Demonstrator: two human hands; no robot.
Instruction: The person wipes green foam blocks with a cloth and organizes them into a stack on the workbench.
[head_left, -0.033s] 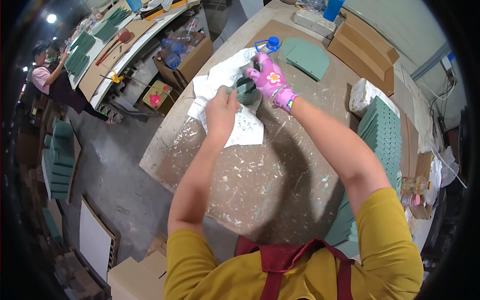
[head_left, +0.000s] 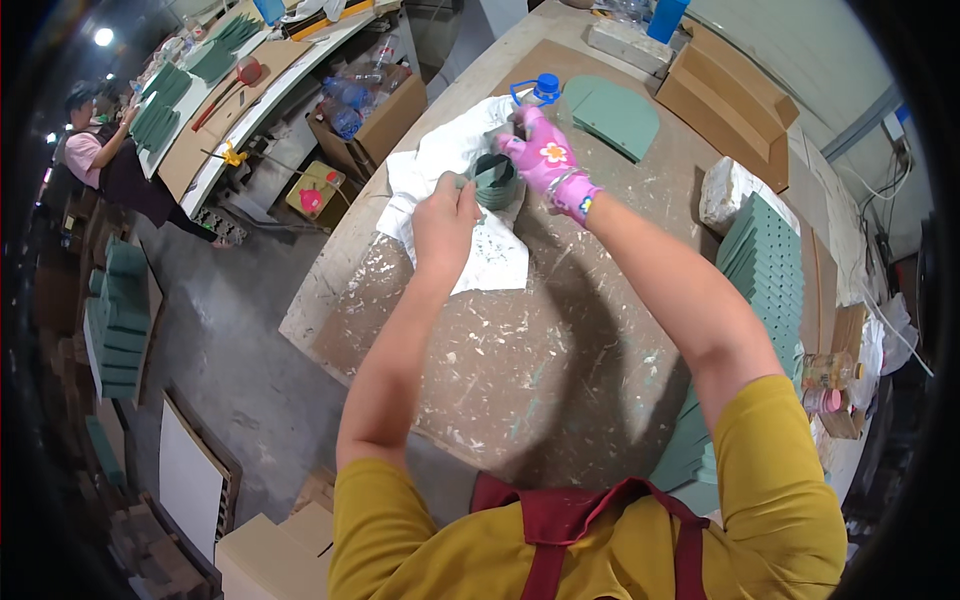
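From here, the bare left hand (head_left: pixel 445 218) pinches the green coil (head_left: pixel 496 193), probably steadying it on that white cloth (head_left: pixel 502 262); can't tell if the gloved right hand (head_left: pixel 550 160) grips anything.

On the counter (head_left: pixel 480 400), a container (head_left: pixel 497 190) rests on a cloth (head_left: pixel 495 260) between the left hand (head_left: pixel 446 222) and the right hand (head_left: pixel 546 160), just beside the left hand's fingertips. Just beyond the right hand is a bottle (head_left: pixel 546 88), with a pile of sheets (head_left: pixel 612 115) and a carton (head_left: pixel 725 100) farther right, while a block (head_left: pixel 722 195) and a long row of sheets (head_left: pixel 765 265) lie well to its right. Left of and beyond the left hand, off the counter, sits a box of bottles (head_left: pixel 385 118).
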